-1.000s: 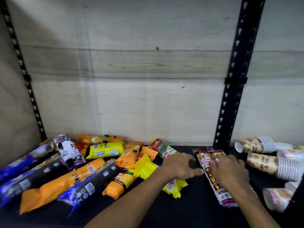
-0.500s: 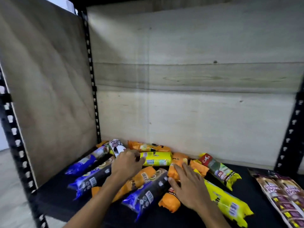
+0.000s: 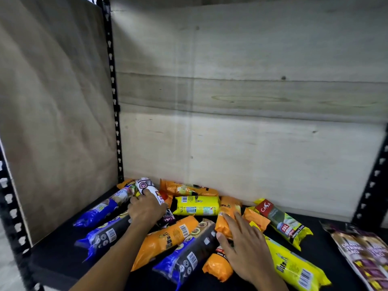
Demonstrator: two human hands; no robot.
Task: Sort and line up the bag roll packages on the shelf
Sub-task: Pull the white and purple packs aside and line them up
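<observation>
Orange, yellow and blue bag roll packages [image 3: 165,240] lie jumbled on the black shelf [image 3: 52,259].
Both hands have moved left from the brown packs: left hand [image 3: 147,208] grips the white roll [image 3: 147,186]; right hand [image 3: 245,246] lies spread on an orange roll [image 3: 227,213]. Sorting starts here.

I see my left hand [image 3: 147,208] curled round the white-and-maroon roll [image 3: 148,189], which lies just left of the yellow package [image 3: 197,205]. My right hand [image 3: 244,246] rests with fingers spread on the orange packages [image 3: 227,217] just right of and in front of that yellow package. Blue-and-black rolls [image 3: 105,234] lie farther left of it, on the black shelf [image 3: 54,255].
</observation>
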